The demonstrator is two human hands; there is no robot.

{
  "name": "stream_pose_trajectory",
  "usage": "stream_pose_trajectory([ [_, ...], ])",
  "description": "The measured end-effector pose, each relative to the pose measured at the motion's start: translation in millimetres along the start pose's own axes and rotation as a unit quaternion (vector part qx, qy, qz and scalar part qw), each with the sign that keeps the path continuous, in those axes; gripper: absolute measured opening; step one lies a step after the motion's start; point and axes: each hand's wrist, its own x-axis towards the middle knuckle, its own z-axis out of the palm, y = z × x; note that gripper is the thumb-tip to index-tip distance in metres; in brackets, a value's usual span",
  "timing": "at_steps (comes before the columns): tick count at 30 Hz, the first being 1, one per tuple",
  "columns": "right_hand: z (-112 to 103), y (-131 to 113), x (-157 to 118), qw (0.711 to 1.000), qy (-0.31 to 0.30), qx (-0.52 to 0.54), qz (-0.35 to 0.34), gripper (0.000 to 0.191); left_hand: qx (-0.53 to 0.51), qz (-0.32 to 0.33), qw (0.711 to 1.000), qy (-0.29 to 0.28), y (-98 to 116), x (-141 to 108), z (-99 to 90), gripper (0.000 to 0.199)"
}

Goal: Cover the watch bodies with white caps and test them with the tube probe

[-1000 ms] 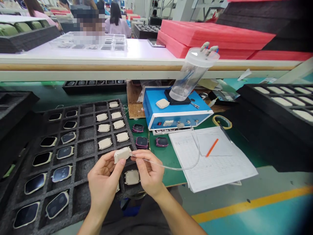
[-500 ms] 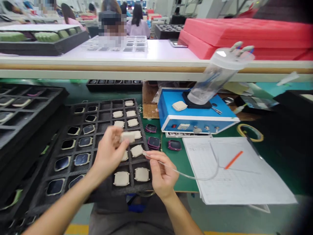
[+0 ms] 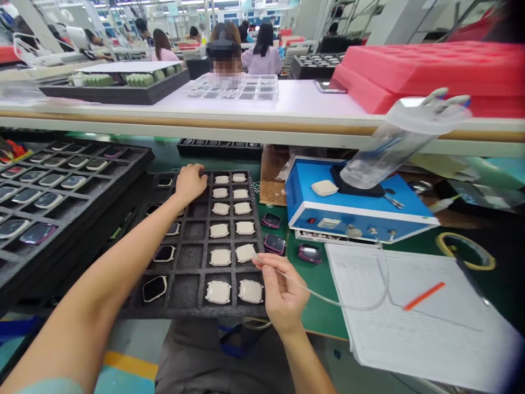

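My left hand [image 3: 191, 182] reaches to the far part of a black foam tray [image 3: 189, 289]; its fingers curl down, and whatever they hold, if anything, is hidden. Pinched in my right hand [image 3: 284, 287] is the tip of a thin clear tube [image 3: 344, 306], beside the tray's right edge. Near that tip lies a cream watch-shaped case [image 3: 245, 253]. Two columns of such cream cases fill the tray's right side. Dark-faced watch bodies [image 3: 155, 288] sit in compartments to the left, partly covered by my left arm.
A blue control box [image 3: 361, 219] carries a clear cylinder [image 3: 381, 148] and one cream case. Purple watch bodies [image 3: 310, 253] lie before it. Papers [image 3: 369, 334] with an orange strip are at right. Another tray [image 3: 94, 191] stands left, and a white shelf [image 3: 303, 109] spans the back.
My left hand has moved away to the tray's far part, and the cream case it held now cannot be seen in it. The view has turned left. My right hand still pinches the tube.
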Motion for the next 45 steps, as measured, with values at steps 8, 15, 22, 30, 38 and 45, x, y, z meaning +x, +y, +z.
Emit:
stream_pose_trajectory([
  [8,-6.8,-6.6,-5.0,0.999,0.022,-0.03,0.001,0.013,-0.022,0.075,0.995,-0.07,-52.7,-207.1,-91.2,0.025],
  [15,-2.3,-11.7,-4.2,0.999,0.044,-0.029,-0.004,0.01,0.042,0.045,0.997,-0.037,-63.7,-286.0,-85.6,0.032],
  [22,-1.2,-6.1,-3.5,0.999,0.034,0.005,-0.021,0.016,-0.363,-0.12,0.924,0.007,4.3,-243.6,-49.8,0.038],
  [30,-3.6,-3.2,6.0,0.996,0.0,-0.039,-0.076,0.023,-0.566,-0.143,0.81,-0.048,69.6,-235.6,17.9,0.032],
  [38,-3.0,-6.0,12.1,0.994,-0.041,-0.016,-0.096,0.029,-0.531,-0.102,0.84,-0.039,65.9,-238.6,23.2,0.027],
  [45,-3.2,-6.3,13.0,0.995,-0.042,-0.014,-0.089,0.03,-0.517,-0.087,0.851,-0.039,66.9,-239.0,23.8,0.025],
])
